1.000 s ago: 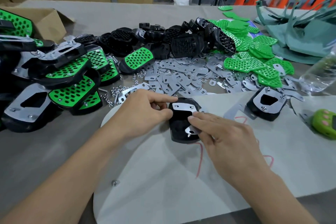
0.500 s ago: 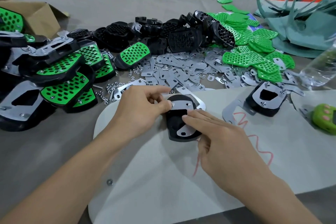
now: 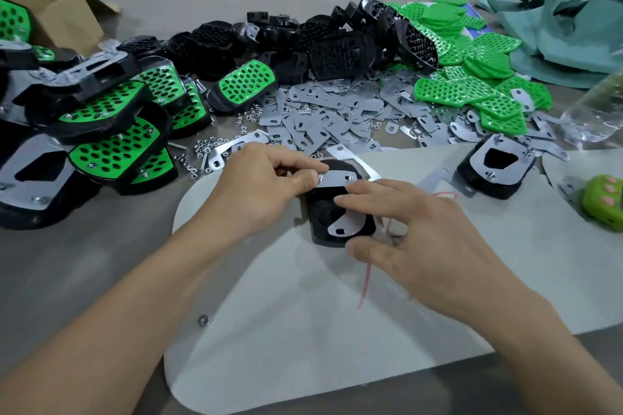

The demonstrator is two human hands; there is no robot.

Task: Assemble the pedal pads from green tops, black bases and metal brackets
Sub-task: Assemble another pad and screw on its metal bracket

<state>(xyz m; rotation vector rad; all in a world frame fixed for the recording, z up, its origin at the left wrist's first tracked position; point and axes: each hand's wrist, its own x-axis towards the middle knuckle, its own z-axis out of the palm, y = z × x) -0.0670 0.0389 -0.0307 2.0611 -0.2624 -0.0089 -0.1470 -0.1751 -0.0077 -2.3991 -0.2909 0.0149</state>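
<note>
**A:** While the black base point(image 3: 323, 212) is laid flat on the white sheet point(image 3: 303, 330), how is it met by the fingers?

**B:** A bracket point(image 3: 337, 178) is laid across the far end of the base. Its left end is pinched between the thumb and curled forefinger of the left hand point(image 3: 256, 189). The right hand point(image 3: 421, 232) is stretched in from the right of the base with its fingers nearly straight. Its forefinger is laid over the base just on the near side of the bracket, and its thumb is set at the near edge.

**A:** Is anything else seen on the base?

**B:** A smaller bracket point(image 3: 344, 227) is seen on its near half, between the right forefinger and thumb.

**A:** What is hidden or hard to make out?

**B:** The right side of the base is covered by the right fingers, and the bracket's left end by the left thumb. How the bracket is fastened cannot be told. Left of the base, finished pads point(image 3: 111, 131) are cut off by the frame edge. Beyond the base, loose plates point(image 3: 337, 111), a heap of bases point(image 3: 303, 40) and green tops point(image 3: 472, 87) are piled too thickly to be told apart. To the right of the base, a bottle point(image 3: 596, 108) is blurred.
</note>
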